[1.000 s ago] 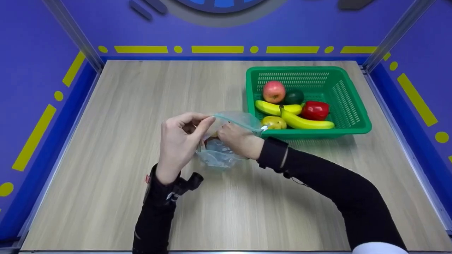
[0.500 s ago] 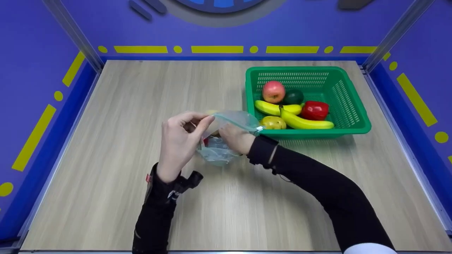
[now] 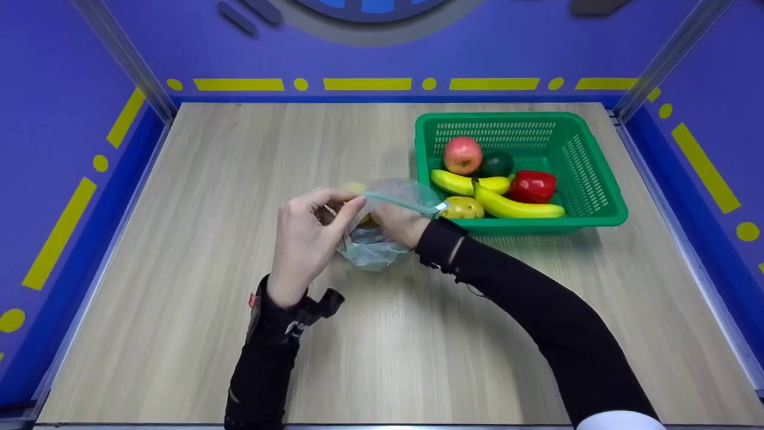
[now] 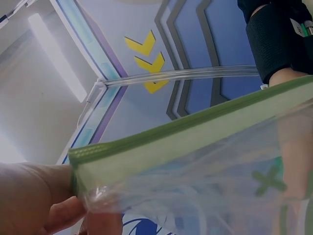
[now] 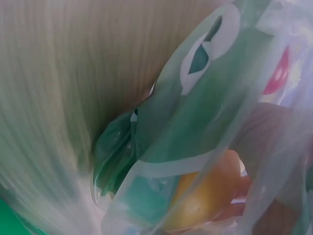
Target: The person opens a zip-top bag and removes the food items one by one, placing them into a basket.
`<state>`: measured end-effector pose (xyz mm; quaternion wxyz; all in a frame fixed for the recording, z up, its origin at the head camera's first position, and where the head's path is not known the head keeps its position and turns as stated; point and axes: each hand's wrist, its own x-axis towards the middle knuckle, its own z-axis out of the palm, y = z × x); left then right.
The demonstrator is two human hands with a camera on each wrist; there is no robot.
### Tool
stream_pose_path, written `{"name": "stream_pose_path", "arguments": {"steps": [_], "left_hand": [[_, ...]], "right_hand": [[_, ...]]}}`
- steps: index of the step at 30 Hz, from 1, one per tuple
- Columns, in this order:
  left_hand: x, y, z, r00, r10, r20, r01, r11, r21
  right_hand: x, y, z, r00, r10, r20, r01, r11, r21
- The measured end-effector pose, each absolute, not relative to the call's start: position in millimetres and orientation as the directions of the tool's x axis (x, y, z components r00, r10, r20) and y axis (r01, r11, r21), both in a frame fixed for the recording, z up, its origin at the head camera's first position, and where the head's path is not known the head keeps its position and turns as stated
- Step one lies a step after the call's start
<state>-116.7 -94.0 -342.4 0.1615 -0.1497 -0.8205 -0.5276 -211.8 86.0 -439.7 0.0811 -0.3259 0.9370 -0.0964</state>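
Note:
A clear zip bag (image 3: pixel 377 249) with a green zip strip (image 4: pixel 195 131) stands at the table's middle. My left hand (image 3: pixel 348 207) pinches the strip's left end between thumb and fingers (image 4: pixel 46 205), holding the mouth up. My right hand (image 3: pixel 387 222) reaches inside the bag, its wrist at the mouth. Through the plastic (image 5: pixel 195 122) a yellow-orange fruit (image 5: pixel 211 196) shows, with my right hand's fingers curled round it. The same yellow fruit (image 3: pixel 357 189) shows in the head view behind the bag's far wall.
A green basket (image 3: pixel 588 218) stands at the right, just beyond the bag. It holds a red apple (image 3: pixel 462 154), a dark avocado (image 3: pixel 496 163), two bananas (image 3: pixel 513 208), a red pepper (image 3: pixel 532 186) and a yellow-green fruit (image 3: pixel 463 207). Blue walls ring the wooden table (image 3: pixel 209 179).
My right hand has gone deeper into the bag, moving left and away from me. The bag and the left hand shifted slightly farther away; the pinch has held.

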Motion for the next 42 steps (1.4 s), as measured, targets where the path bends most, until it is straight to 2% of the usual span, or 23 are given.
{"name": "stream_pose_path", "arguments": {"steps": [3, 7, 18, 21, 28, 35, 42], "left_hand": [[-116.5, -94.1, -342.7, -0.906, 0.083, 0.415, 0.412, 0.395, 0.821], [-115.9, -94.2, -342.4, -0.91, 0.091, 0.405, 0.408, 0.379, 0.831], [-113.3, -97.2, -341.4, -0.906, 0.101, 0.41, 0.419, 0.335, 0.844], [-114.4, -98.0, -341.3, -0.908, 0.097, 0.408, 0.416, 0.332, 0.846], [-114.8, -100.5, -339.0, -0.91, 0.079, 0.408, 0.411, 0.322, 0.853], [-115.4, -102.7, -338.0, -0.917, 0.061, 0.395, 0.396, 0.285, 0.873], [-114.8, -101.2, -336.9, -0.926, 0.063, 0.373, 0.375, 0.281, 0.884]], "right_hand": [[-211.8, 89.8, -434.1, -0.796, -0.583, -0.165, -0.506, 0.789, -0.348], [-212.8, 90.3, -424.9, -0.825, -0.507, -0.248, -0.39, 0.829, -0.401], [-209.1, 85.1, -426.8, -0.79, -0.543, -0.284, -0.363, 0.788, -0.497], [-206.3, 86.5, -425.4, -0.783, -0.572, -0.242, -0.394, 0.759, -0.519], [-187.6, 86.1, -409.6, -0.767, -0.629, -0.132, -0.544, 0.745, -0.386], [-156.9, 102.2, -382.9, -0.702, -0.712, 0.031, -0.666, 0.639, -0.385], [-134.6, 118.4, -349.9, -0.721, -0.692, 0.038, -0.631, 0.632, -0.451]]}}
